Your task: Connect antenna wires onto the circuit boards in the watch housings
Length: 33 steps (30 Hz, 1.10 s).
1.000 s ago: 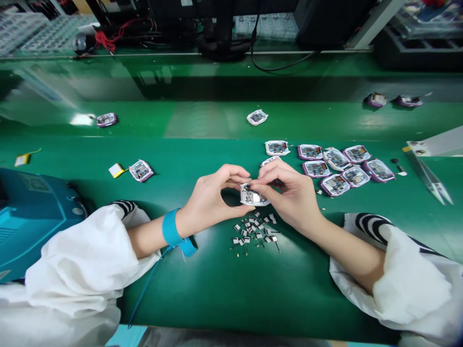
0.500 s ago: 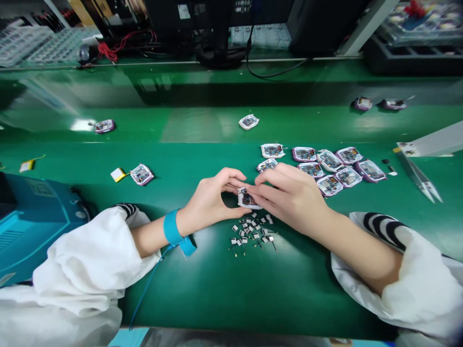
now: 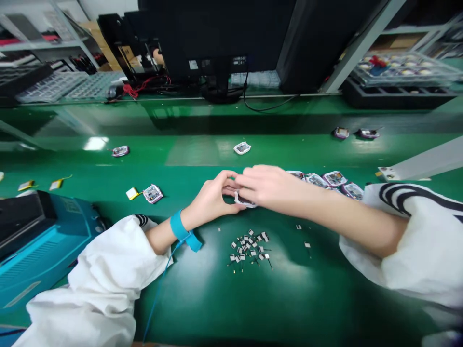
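Note:
Between thumb and fingers, my left hand (image 3: 208, 201) holds a small white-rimmed watch-like casing (image 3: 238, 198) with electronics inside. My right hand (image 3: 269, 189) reaches over it from the right, fingers closed at the casing and hiding most of it. Whether the right fingertips also pinch a small part cannot be seen. Nearer me lies a loose cluster of small grey modules (image 3: 247, 244), several with short dark leads. Similar open casings (image 3: 333, 178) with circuit boards sit partly hidden behind my right hand and forearm.
A blue wrist strap (image 3: 177, 225) trails a cord. Left stands a blue machine (image 3: 68, 241); near it is a casing (image 3: 153, 193) wired to a yellow-edged battery (image 3: 132, 193). Another casing (image 3: 242, 148) lies farther back. A monitor (image 3: 224, 38) stands behind, and a grey metal arm (image 3: 427, 156) juts in from the right.
The view has tilted up, showing more of the shelves. My right hand has turned flatter over the casing, covering more of it, and its forearm hides the tweezers and some casings.

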### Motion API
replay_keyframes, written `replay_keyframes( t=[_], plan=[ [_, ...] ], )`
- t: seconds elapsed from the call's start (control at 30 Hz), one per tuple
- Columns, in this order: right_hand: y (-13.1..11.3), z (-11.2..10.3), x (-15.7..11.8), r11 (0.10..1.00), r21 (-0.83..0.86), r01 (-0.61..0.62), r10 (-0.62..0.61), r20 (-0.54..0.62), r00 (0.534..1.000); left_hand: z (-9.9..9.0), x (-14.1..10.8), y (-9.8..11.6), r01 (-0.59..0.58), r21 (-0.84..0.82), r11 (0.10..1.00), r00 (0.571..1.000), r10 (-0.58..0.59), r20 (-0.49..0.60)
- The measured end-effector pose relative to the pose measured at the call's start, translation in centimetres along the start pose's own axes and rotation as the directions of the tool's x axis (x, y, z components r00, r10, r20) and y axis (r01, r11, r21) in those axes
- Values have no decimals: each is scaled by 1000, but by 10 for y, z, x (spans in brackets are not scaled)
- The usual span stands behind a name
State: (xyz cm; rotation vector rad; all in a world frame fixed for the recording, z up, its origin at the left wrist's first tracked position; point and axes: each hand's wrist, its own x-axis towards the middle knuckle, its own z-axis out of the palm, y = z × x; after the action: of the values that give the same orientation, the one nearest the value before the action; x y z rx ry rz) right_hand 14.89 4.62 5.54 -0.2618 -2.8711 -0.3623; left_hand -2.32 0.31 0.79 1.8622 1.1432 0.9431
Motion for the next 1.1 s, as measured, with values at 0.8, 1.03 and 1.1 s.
replay_keyframes(
  t=[0.8, 1.03, 1.1],
  plan=[
    [-6, 38, -13, 603, 394, -694, 624, 308, 718, 17, -17, 16, -594, 302, 746, 708, 307, 636],
    [-35, 53, -31, 603, 412, -683, 677, 188, 712, 11, -23, 11, -625, 400, 671, 758, 400, 515],
    [-35, 50, -33, 616, 434, -657, 653, 184, 735, 1, -25, 12, -525, 437, 730, 846, 390, 364]
  ],
)
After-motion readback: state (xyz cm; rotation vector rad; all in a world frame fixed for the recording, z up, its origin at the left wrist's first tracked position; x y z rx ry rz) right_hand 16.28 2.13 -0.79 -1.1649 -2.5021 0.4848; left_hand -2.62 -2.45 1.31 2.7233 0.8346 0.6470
